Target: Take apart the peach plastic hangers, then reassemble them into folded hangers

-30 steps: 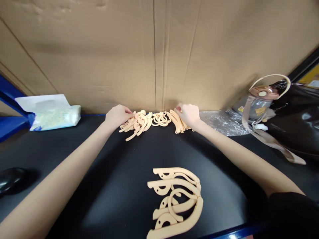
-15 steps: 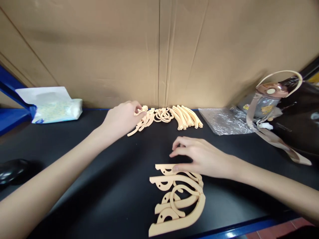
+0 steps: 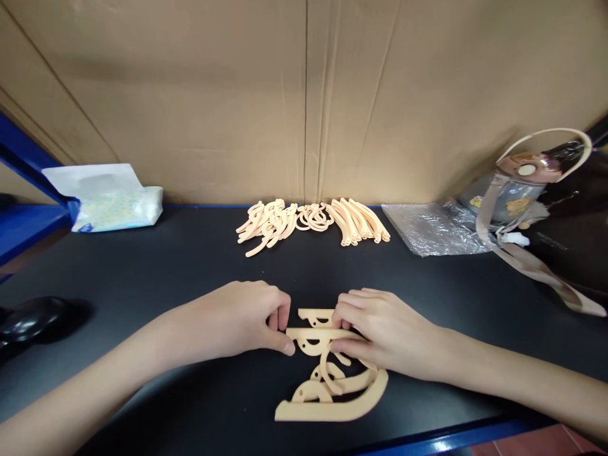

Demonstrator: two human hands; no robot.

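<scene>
Loose hanger arms (image 3: 363, 221) and plastic film (image 3: 430, 229) lie beyond. My right hand (image 3: 384, 329) grasps a folding hanger (image 3: 313, 332) before me, covering its bend; whether my left hand (image 3: 249, 316) grips its tip, I can't tell.

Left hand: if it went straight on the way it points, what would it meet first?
The left hand would probably first meet the left end of the cream hanger arm, second from the back, by the thumb tip. Depth is unclear; they may already touch.
</scene>
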